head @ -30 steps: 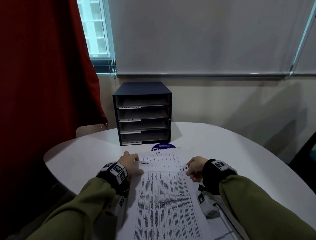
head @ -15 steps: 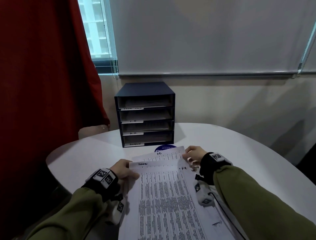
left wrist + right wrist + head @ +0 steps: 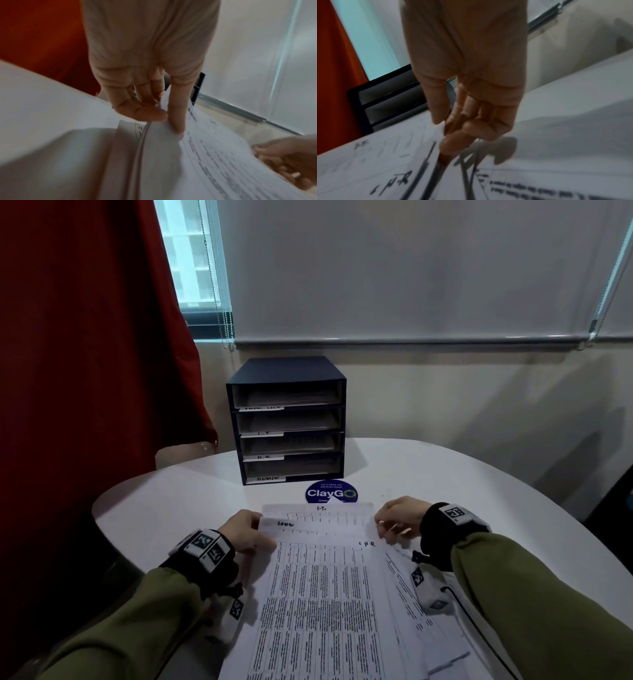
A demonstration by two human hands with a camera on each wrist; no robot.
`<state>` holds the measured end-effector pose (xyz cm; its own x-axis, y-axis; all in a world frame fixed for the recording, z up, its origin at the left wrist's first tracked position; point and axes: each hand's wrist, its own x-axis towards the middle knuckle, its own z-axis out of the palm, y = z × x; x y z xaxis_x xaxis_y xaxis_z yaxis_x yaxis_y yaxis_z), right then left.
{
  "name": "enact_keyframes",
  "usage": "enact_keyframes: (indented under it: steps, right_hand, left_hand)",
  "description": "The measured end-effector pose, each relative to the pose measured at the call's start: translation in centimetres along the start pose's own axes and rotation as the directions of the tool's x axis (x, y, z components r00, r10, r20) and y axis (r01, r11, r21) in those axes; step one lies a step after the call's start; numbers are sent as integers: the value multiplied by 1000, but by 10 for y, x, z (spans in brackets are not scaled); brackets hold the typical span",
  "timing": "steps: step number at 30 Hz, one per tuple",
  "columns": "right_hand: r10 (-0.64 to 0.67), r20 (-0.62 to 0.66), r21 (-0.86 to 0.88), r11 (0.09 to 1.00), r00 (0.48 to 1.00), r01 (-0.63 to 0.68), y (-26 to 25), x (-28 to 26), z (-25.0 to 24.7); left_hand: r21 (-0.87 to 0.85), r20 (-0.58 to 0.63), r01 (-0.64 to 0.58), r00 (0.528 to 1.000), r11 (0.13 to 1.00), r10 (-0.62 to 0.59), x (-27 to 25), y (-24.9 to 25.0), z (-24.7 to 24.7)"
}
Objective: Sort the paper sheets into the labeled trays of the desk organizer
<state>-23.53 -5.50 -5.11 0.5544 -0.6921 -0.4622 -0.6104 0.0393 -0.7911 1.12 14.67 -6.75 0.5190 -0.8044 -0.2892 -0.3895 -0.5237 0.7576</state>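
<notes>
The paper sheets (image 3: pixel 325 587) looked light, limp and slippery; left hand (image 3: pixel 245 532) pinched their far-left corner, right hand (image 3: pixel 399 520) gripped the right edge.

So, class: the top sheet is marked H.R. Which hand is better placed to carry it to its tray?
Probably the right hand: it pinches the sheets at the H.R. corner, while the left hand grips the stack's other edge.

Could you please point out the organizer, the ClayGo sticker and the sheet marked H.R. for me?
organizer (image 3: pixel 286 371): head view, on its dark top panel.
ClayGo sticker (image 3: pixel 329 493): head view, on the white lettering.
H.R. sheet (image 3: pixel 322 594): head view, on the middle of its printed table.
</notes>
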Motion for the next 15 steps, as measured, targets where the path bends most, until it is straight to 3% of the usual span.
enact_keyframes:
  steps: [3,6,11,15]
  right_hand:
    - [45,-77,-84,995,996,-51,2,-1,6]
    - [72,-76,-109,991,994,-80,3,-3,11]
    - [26,-57,-359,932,998,-45,-3,-5,17]
    - [31,-92,-434,898,995,-68,-2,3,27]
  left_hand:
    - [123,-97,43,995,992,-31,-4,-10,-8]
    - [132,-147,102,986,986,-83,-10,-20,-21]
    - [83,-96,102,991,991,-94,-19,-31,-36]
    - [62,-17,82,997,995,-81,-29,-33,-36]
